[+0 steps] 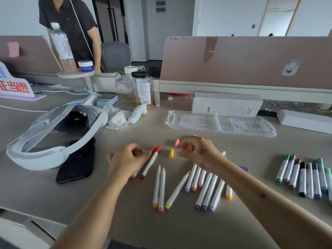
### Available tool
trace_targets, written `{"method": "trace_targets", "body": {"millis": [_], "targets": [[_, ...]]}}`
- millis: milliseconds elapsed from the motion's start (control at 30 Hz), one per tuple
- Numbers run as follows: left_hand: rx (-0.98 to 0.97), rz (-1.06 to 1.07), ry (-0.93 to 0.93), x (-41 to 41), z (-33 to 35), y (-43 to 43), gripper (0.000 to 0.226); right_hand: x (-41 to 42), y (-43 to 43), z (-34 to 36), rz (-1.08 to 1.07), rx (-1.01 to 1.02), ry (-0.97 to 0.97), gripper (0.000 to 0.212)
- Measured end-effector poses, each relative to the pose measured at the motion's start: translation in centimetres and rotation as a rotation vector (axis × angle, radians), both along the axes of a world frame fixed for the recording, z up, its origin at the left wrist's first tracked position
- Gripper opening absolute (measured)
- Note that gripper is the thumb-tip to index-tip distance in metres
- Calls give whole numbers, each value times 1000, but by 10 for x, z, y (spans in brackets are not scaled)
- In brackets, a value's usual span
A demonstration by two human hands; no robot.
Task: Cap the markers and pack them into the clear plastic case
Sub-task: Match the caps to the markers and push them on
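Observation:
The clear plastic case (pixel 194 121) lies open and empty at the back of the desk. Several white uncapped markers (pixel 206 189) lie in front of me. My left hand (pixel 127 159) pinches an orange-capped marker (pixel 152 149), beside a red-capped marker (pixel 150 163). My right hand (pixel 199 151) is curled around a small yellow cap (pixel 189 146), only partly visible. Loose caps lie close by: pink (pixel 177 142), yellow (pixel 171 153), lilac (pixel 223 153) and purple (pixel 243 168). A row of capped markers (pixel 305 177) lies at the right.
A white headset (pixel 53 133) and a black phone (pixel 77 162) lie at the left. Crumpled tissue (pixel 117 119), a jar (pixel 142 87) and a white box (pixel 226 104) stand behind. A person (pixel 71 29) stands beyond the desk divider (pixel 251 60).

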State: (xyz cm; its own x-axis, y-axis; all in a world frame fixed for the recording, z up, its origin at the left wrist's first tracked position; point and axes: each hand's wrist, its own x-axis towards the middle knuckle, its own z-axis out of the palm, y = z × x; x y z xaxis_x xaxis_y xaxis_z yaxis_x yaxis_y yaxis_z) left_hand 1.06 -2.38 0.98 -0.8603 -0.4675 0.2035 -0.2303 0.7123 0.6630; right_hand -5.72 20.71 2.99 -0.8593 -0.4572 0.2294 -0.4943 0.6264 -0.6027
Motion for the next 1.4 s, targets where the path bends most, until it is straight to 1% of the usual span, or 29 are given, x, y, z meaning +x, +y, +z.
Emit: {"method": "trace_targets", "body": {"millis": [100, 167, 233, 267, 367, 467, 533, 567, 633, 700, 733, 833, 933, 1033, 1133, 1267, 1400], "targets": [[-49, -6, 69, 1, 0, 1, 29, -6, -16, -4, -14, 136, 52, 32], [-63, -34, 124, 2, 0, 1, 18, -7, -23, -5, -27, 190, 87, 40], [-62, -79, 143, 2, 0, 1, 5, -7, -28, -6, -53, 233, 100, 42], [-64, -103, 144, 2, 0, 2, 2, -7, -31, -6, -62, 258, 103, 42], [-89, -133, 154, 4, 1, 5, 5, -9, -34, -8, -71, 297, 104, 40], [-85, -151, 184, 4, 1, 4, 6, -9, -33, -8, -72, 279, 96, 37], [-95, -172, 210, 4, 1, 4, 4, -8, -31, -7, -76, 196, 63, 34], [-99, -181, 220, 4, 0, 4, 6, -8, -29, -7, -71, 100, 11, 31], [-100, -201, 216, 5, 1, 6, 11, -5, -21, -6, 0, -170, -177, 25], [-102, -231, 220, 5, 2, 8, 14, 1, -13, -2, 84, -416, -323, 27], [-106, -244, 232, 5, 2, 8, 14, 5, -8, 1, 107, -503, -375, 29], [-137, -256, 252, 10, 5, 11, 12, 18, 8, 11, 125, -667, -455, 30], [-189, -216, 213, 17, 10, 19, 16, 26, 24, 17, 142, -720, -447, 27], [-189, -169, 122, 32, 14, 30, 18, 27, 35, 20, 135, -729, -435, 25], [-239, -134, 21, 44, 14, 38, 16, 28, 41, 18, 136, -740, -442, 22], [-239, -73, -40, 48, 12, 41, 20, 31, 42, 15, 146, -729, -437, 20], [-226, -76, -81, 49, 10, 43, 25, 31, 41, 14, 171, -737, -438, 20]]}}
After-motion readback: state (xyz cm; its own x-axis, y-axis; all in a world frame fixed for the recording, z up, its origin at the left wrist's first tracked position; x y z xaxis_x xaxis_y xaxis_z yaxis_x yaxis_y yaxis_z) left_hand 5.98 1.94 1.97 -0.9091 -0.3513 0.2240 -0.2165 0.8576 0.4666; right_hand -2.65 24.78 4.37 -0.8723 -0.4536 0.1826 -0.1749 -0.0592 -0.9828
